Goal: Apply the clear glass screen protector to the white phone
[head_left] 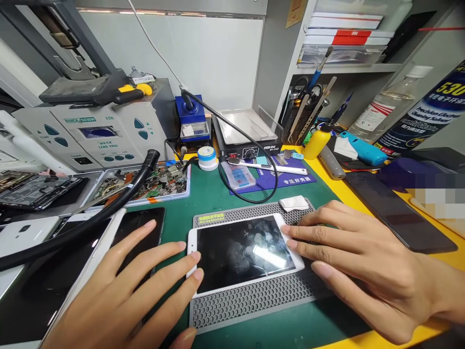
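A white smartphone [236,261] with a dark, smudged screen lies face up and sideways on a grey honeycomb mat [250,303]. My left hand [134,286] has its fingers spread, with fingertips resting on the phone's left end. At the opposite end, fingertips of my right hand [363,257] touch the white border, the fingers stretched out and the thumb apart. Neither hand is wrapped around anything. A small folded white cloth [293,203] sits at the mat's upper right corner, close to my right hand.
Behind the mat are a toothbrush [269,166], a white-and-blue jar [207,158] and a heating plate [247,131]. A black hose [119,203] crosses the left side near a hot-air station [98,131]. Other phones flank both hands, one black phone [395,208] at right.
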### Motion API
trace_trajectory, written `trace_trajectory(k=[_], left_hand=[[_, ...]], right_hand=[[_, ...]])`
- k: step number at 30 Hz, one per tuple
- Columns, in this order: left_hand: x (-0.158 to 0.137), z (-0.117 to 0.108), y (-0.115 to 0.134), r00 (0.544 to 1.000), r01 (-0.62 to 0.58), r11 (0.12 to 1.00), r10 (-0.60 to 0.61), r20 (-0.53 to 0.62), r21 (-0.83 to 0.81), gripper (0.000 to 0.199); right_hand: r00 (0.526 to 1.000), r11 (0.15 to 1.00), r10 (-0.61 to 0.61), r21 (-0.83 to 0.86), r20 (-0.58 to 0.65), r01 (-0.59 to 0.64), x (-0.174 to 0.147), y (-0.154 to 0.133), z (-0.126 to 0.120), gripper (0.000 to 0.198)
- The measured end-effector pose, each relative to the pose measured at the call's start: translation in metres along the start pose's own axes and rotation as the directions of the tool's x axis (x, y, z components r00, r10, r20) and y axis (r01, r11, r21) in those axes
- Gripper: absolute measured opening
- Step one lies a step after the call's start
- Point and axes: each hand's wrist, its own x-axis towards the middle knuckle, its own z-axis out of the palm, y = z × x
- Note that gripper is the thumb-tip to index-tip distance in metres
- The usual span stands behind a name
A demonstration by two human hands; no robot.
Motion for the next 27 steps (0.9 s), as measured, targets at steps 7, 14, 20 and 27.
trace_trajectory(k=[7, 14, 20, 27], left_hand=[[-0.002, -0.002, 0.003, 0.997, 0.078, 0.997, -0.078, -0.018, -0.03, 0.04], [-0.002, -0.008, 0.015, 0.972, 0.18, 0.968, -0.202, -0.116, -0.173, 0.042], [0.005, -0.011, 0.02, 0.989, 0.112, 0.968, -0.13, -0.067, -0.225, 0.039], [0.003, -0.01, 0.02, 0.979, 0.129, 0.947, -0.168, -0.113, -0.294, 0.032]], right_hand=[[0.999, 1.0, -0.002, 0.001, -0.052, 0.002, -0.003, 0.003, 0.002, 0.038], [0.988, 0.997, 0.018, 0.074, -0.155, -0.006, 0.003, 0.001, 0.007, 0.034], [0.976, 0.996, 0.072, 0.073, -0.206, -0.058, 0.012, 0.007, 0.008, 0.027], [0.924, 0.981, 0.195, 0.066, -0.329, -0.183, 0.007, 0.019, 0.018, 0.025]])
